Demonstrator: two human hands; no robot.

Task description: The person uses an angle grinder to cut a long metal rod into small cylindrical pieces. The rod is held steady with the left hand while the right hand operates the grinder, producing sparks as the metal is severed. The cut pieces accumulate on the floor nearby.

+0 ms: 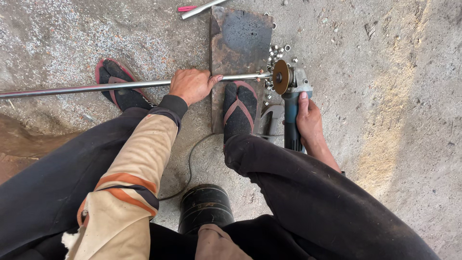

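My left hand (191,84) grips a long thin metal tube (96,88) that runs from the left edge across a rusty steel plate (239,43). My right hand (308,118) is wrapped around the blue body of an angle grinder (292,103), whose brown cutting disc (281,76) meets the tube's right end. Several short cut tube rings (275,53) lie beside the disc on and near the plate. My right foot in a sandal (239,110) rests on the plate just under the tube.
My left foot in a sandal (120,89) stands on the gravelly concrete floor (385,96) under the tube. A black cylinder (204,207) sits between my legs, and the grinder's cord (190,163) curves past it. Another metal rod (199,8) and a pink-handled tool (186,8) lie at the top.
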